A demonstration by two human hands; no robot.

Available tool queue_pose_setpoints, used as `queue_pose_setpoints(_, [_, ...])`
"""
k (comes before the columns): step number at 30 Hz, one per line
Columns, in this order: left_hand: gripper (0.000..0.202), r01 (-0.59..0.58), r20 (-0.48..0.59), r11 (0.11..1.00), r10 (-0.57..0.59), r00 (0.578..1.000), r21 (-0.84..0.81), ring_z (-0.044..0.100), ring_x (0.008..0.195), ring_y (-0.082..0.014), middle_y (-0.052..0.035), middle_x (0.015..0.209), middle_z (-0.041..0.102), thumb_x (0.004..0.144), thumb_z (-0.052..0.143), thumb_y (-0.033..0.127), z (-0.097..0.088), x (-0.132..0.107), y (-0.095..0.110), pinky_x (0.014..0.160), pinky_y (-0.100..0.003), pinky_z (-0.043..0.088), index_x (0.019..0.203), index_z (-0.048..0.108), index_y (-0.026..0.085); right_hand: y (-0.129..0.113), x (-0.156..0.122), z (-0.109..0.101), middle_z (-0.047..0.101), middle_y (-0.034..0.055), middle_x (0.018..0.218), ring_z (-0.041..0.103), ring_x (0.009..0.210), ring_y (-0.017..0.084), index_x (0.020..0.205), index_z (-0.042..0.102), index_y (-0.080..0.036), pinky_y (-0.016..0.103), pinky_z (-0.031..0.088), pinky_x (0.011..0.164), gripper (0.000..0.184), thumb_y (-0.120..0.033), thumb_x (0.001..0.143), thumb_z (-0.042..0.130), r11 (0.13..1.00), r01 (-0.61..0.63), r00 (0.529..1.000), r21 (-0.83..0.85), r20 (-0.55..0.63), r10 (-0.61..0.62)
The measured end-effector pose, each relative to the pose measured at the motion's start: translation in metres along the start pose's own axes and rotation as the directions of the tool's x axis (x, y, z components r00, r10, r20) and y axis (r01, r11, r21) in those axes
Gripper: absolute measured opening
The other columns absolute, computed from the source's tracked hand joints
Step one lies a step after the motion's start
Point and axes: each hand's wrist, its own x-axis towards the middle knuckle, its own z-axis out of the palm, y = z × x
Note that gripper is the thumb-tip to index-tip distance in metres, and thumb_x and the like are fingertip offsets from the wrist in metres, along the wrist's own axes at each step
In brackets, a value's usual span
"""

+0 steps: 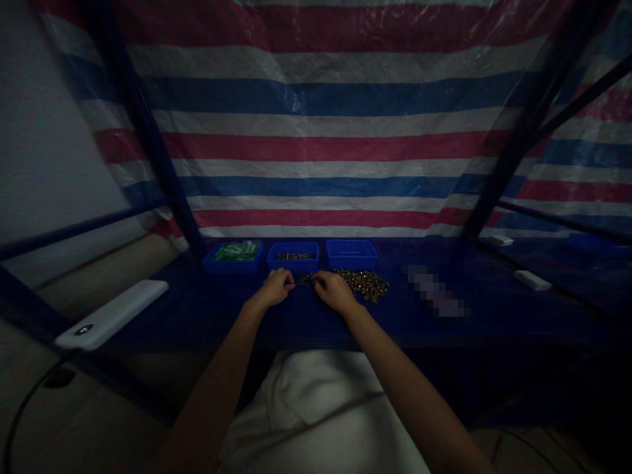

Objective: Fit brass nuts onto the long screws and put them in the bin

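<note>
My left hand [277, 287] is closed in a pinch on a thin, screw-like piece that points toward the right hand. My right hand [334, 289] has its fingers curled together just across from it; whatever its fingertips hold is too small and dark to name. Between the two hands lies a small heap of thin, dark screw-like pieces [305, 279]. Beside my right hand spreads a pile of small brass-coloured metal parts [369, 284]. Behind the hands, a middle blue bin [293, 264] contains long thin metal pieces.
To the left, a blue bin [232, 267] holds green and clear packets. A third blue bin [351, 261] stands right of the middle one. A long white device [116, 315] lies at the blue table's [197, 322] left side. Blue posts and a striped sheet [316, 125] rise behind.
</note>
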Motion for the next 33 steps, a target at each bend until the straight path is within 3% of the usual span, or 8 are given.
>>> queue_pose_setpoints(4, [0.009, -0.050, 0.051, 0.993, 0.045, 0.998, 0.105, 0.051, 0.086, -0.0187, -0.0061, 0.085, 0.058, 0.073, 0.048, 0.013, 0.001, -0.001, 0.000, 0.077, -0.029, 0.038, 0.069, 0.053, 0.018, 0.001, 0.000, 0.001, 0.066, 0.0046, 0.093, 0.061, 0.082, 0.015, 0.099, 0.062, -0.018, 0.024, 0.043, 0.077, 0.024, -0.017, 0.080, 0.047, 1.000, 0.004, 1.000, 0.006, -0.008, -0.004])
queue_pose_setpoints(8, [0.011, -0.083, 0.031, 0.991, 0.087, 0.996, -0.100, 0.052, 0.066, -0.0149, -0.0019, 0.068, 0.058, 0.077, 0.042, 0.012, -0.006, -0.002, 0.001, 0.065, -0.026, 0.037, 0.071, 0.049, 0.020, 0.000, 0.000, 0.000, 0.067, 0.0041, 0.091, 0.061, 0.081, 0.014, 0.098, 0.062, -0.019, 0.023, 0.043, 0.076, 0.024, -0.017, 0.080, 0.047, 1.000, -0.006, 1.000, 0.012, -0.003, 0.006])
queue_pose_setpoints(12, [0.006, -0.127, -0.207, 0.896, 0.040, 0.978, -0.427, 0.047, 0.052, -0.0109, 0.0020, 0.062, 0.060, 0.080, 0.043, 0.021, -0.017, 0.000, 0.013, 0.057, -0.022, 0.035, 0.076, 0.048, 0.021, -0.001, 0.000, 0.000, 0.067, 0.0042, 0.092, 0.061, 0.081, 0.015, 0.098, 0.062, -0.019, 0.024, 0.043, 0.075, 0.024, -0.017, 0.080, 0.047, 1.000, -0.003, 1.000, 0.001, 0.003, 0.003])
queue_pose_setpoints(16, [0.007, -0.203, -0.440, 0.729, -0.149, 0.885, -0.654, 0.048, 0.050, -0.0083, 0.0008, 0.068, 0.064, 0.077, 0.051, 0.024, -0.022, 0.009, 0.027, 0.056, -0.021, 0.036, 0.079, 0.046, 0.020, 0.001, 0.001, 0.001, 0.067, 0.0043, 0.092, 0.061, 0.081, 0.015, 0.098, 0.062, -0.019, 0.024, 0.043, 0.075, 0.024, -0.017, 0.080, 0.047, 1.000, -0.006, 1.000, -0.001, 0.005, 0.006])
queue_pose_setpoints(20, [0.013, -0.028, -0.239, 0.436, -0.438, 0.867, -0.899, 0.046, 0.041, -0.0068, -0.0008, 0.062, 0.065, 0.073, 0.056, 0.017, -0.022, 0.017, 0.031, 0.048, -0.019, 0.034, 0.079, 0.044, 0.017, 0.002, 0.001, 0.002, 0.066, 0.0050, 0.096, 0.061, 0.086, 0.015, 0.098, 0.062, -0.019, 0.024, 0.043, 0.078, 0.023, -0.017, 0.080, 0.047, 1.000, 0.003, 1.000, 0.012, 0.010, -0.003])
queue_pose_setpoints(24, [0.008, 0.099, 0.019, 0.159, -0.440, 0.898, -0.982, 0.050, 0.046, -0.0061, -0.0060, 0.072, 0.067, 0.073, 0.057, 0.014, -0.025, 0.016, 0.029, 0.049, -0.019, 0.036, 0.074, 0.049, 0.013, 0.000, 0.001, 0.001, 0.067, 0.0048, 0.097, 0.061, 0.087, 0.015, 0.099, 0.062, -0.019, 0.025, 0.043, 0.080, 0.024, -0.016, 0.080, 0.046, 1.000, 0.002, 1.000, 0.017, 0.013, -0.002])
queue_pose_setpoints(29, [0.005, -0.092, -0.088, 0.000, -0.290, 0.953, -0.996, 0.042, 0.046, -0.0030, -0.0019, 0.076, 0.064, 0.079, 0.052, 0.015, -0.033, 0.008, 0.031, 0.049, -0.019, 0.036, 0.076, 0.056, 0.016, -0.002, 0.000, -0.001, 0.067, 0.0042, 0.098, 0.061, 0.089, 0.015, 0.099, 0.062, -0.019, 0.024, 0.043, 0.081, 0.024, -0.016, 0.080, 0.047, 1.000, -0.001, 1.000, 0.004, 0.016, 0.001])
queue_pose_setpoints(33, [0.012, -0.198, -0.204, 0.052, -0.299, 0.932, -0.979, 0.032, 0.042, -0.0023, 0.0006, 0.072, 0.059, 0.085, 0.047, 0.021, -0.036, 0.006, 0.032, 0.047, -0.019, 0.033, 0.080, 0.057, 0.020, -0.001, 0.000, 0.000, 0.066, 0.0039, 0.099, 0.061, 0.089, 0.015, 0.099, 0.062, -0.020, 0.024, 0.043, 0.081, 0.025, -0.017, 0.080, 0.047, 1.000, -0.001, 1.000, -0.007, 0.017, 0.001])
